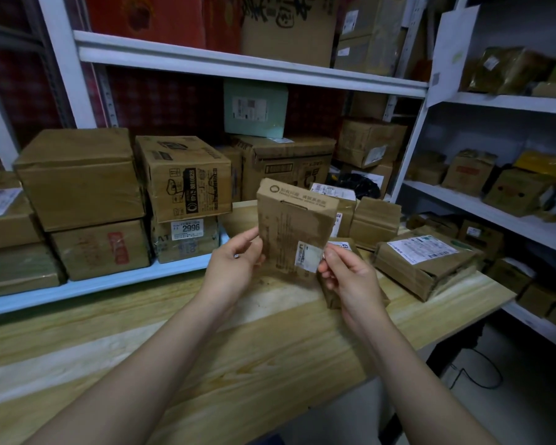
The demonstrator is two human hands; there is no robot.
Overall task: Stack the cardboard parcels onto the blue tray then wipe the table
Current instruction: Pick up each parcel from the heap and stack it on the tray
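Two bare forearms reach out over the table (206, 364), a pale wood top that runs across in front of the person. Above it, both hands grip one parcel (294, 231), a flat brown box stood upright and tilted a little, clear of the tabletop. The left hand (235, 266) pinches its left edge, thumb on the near face; the right hand (350, 277) pinches the lower right corner just beside a white label (307, 255). Behind the right hand a smaller box (342, 248) lies on the table, mostly hidden. To the right, near the table's far corner, rests a crumpled box (427, 268) with a printed label on top. Further back a few more small boxes (374, 221) cluster on the table. Beyond, white shelves (238, 64) hold stacked cartons (77, 178). I see no blue tray.
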